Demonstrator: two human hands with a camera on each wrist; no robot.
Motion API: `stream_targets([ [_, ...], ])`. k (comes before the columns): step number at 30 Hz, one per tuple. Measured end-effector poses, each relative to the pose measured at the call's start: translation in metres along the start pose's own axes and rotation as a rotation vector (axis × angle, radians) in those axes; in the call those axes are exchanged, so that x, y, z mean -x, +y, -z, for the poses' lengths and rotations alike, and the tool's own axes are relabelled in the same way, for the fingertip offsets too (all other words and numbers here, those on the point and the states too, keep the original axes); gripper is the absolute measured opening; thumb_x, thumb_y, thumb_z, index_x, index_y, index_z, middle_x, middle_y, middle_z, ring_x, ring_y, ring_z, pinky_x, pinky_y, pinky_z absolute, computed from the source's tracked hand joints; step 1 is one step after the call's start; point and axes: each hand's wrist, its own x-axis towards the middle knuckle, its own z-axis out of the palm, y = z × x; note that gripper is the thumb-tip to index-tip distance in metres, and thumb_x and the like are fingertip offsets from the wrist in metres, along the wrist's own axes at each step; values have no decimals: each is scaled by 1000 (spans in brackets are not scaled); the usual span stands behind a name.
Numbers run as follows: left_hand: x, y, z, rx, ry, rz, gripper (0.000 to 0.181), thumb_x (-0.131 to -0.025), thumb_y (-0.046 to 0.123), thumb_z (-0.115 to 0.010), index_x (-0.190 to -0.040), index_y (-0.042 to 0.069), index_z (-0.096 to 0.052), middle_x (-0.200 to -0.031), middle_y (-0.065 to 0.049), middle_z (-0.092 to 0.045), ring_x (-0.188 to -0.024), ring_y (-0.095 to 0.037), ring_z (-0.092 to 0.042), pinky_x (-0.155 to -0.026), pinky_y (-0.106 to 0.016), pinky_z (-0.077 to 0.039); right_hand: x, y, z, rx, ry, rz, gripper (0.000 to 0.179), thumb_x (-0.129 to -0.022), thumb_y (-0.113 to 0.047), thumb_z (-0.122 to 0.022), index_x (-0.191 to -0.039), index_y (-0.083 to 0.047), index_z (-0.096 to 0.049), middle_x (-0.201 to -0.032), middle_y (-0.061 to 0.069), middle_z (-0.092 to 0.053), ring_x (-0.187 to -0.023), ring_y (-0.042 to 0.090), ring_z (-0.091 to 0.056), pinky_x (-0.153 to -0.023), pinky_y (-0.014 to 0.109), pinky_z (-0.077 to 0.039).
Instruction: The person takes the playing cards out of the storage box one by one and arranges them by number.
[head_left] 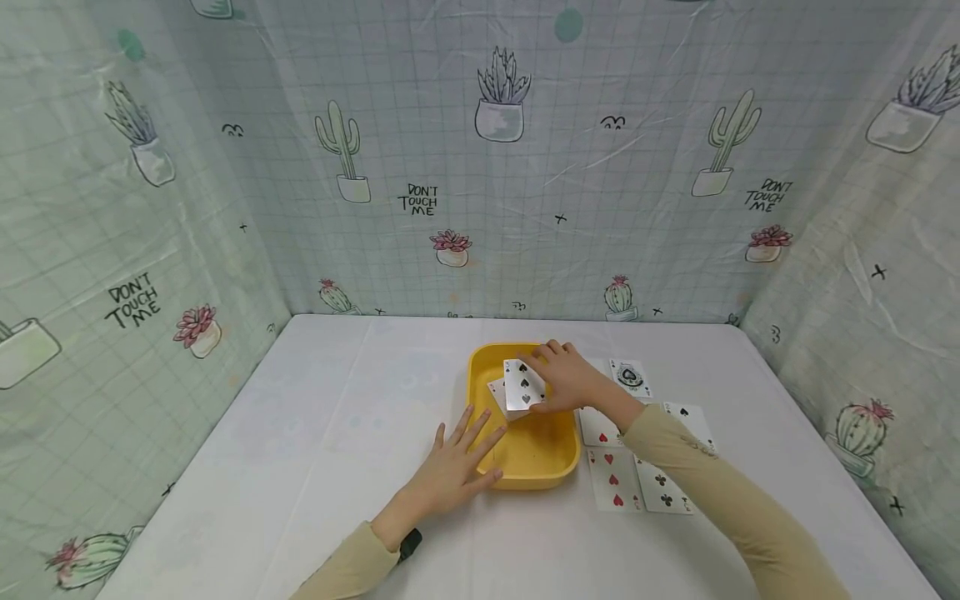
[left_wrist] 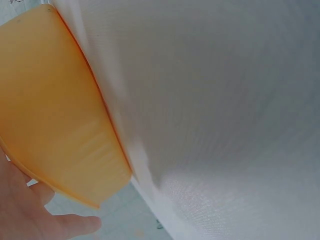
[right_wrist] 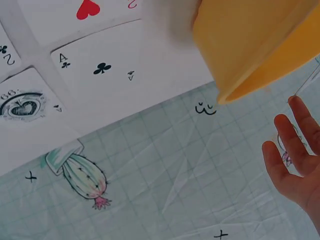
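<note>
A yellow plastic bin [head_left: 542, 482] stands on the table, with one white playing card [head_left: 496, 388] partly visible inside it. Over the bin my right hand [head_left: 564, 377] pinches a three of spades [head_left: 522, 387], face up, between thumb and fingers at its right side. That held card overlaps the one behind it in the head view. My left hand [head_left: 450, 471] has its fingers spread, fingertips at the bin's left front rim. The left wrist view shows the bin's outer wall [left_wrist: 55, 110] beside the left hand [left_wrist: 30, 210]. Right fingers [right_wrist: 300, 145] appear past the rim in the right wrist view.
Right of the bin, cards lie face up in rows: an ace of spades [head_left: 631, 377], a three of hearts [head_left: 615, 479], a three of clubs [head_left: 663, 485] and others, partly under the right forearm. An ace of clubs [right_wrist: 100, 62] shows beside the bin. Cactus-print cloth [head_left: 390, 150] surrounds the white table [head_left: 322, 417].
</note>
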Motion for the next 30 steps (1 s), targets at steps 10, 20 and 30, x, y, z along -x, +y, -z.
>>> stream_targets([
  [10, -1, 0, -1, 8, 10, 5, 60, -89, 49, -41, -142, 27, -23, -150, -8, -16, -139, -33, -3, -95, -69, -19, 25, 10, 19, 7, 76, 7, 84, -67, -51, -68, -134, -11, -39, -116, 10, -50, -107, 27, -43, -89, 47, -37],
  [20, -1, 0, -3, -3, 25, -4, 60, -89, 50, -40, -142, 27, -24, -150, -8, -17, -139, -32, -4, -95, -69, -19, 57, 24, 24, -2, 138, 6, 86, -68, -54, -66, -137, -14, -35, -116, 8, -49, -108, 25, -41, -88, 47, -36],
  [30, 0, 1, -3, -8, 21, -11, 60, -90, 53, -36, -142, 26, -23, -150, -8, -16, -139, -31, -2, -95, -68, -20, 102, 34, 26, -9, 128, -29, 89, -66, -53, -69, -137, -14, -33, -117, 7, -49, -108, 24, -40, -88, 47, -36],
])
